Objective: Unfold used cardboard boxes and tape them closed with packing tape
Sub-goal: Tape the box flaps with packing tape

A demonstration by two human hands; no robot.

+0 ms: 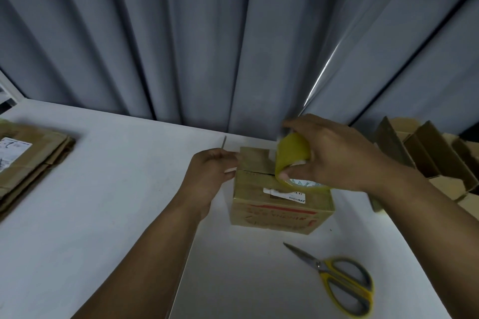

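Box (280,215) under tape roll (293,155); scissors (337,282) near, flattened stack (31,163) well left.

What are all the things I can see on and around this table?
cardboard box: one, brown, middle of the table, top flaps folded down
tape roll: one, yellowish, over the box's top
scissors: one pair, yellow and grey handles, on the table in front of the box
flattened cardboard: one stack, brown, far left
open boxes: several, brown, far right
table: one, white
curtain: one, grey, behind the table
left hand: one, holds the box's left top edge
right hand: one, grips the tape roll
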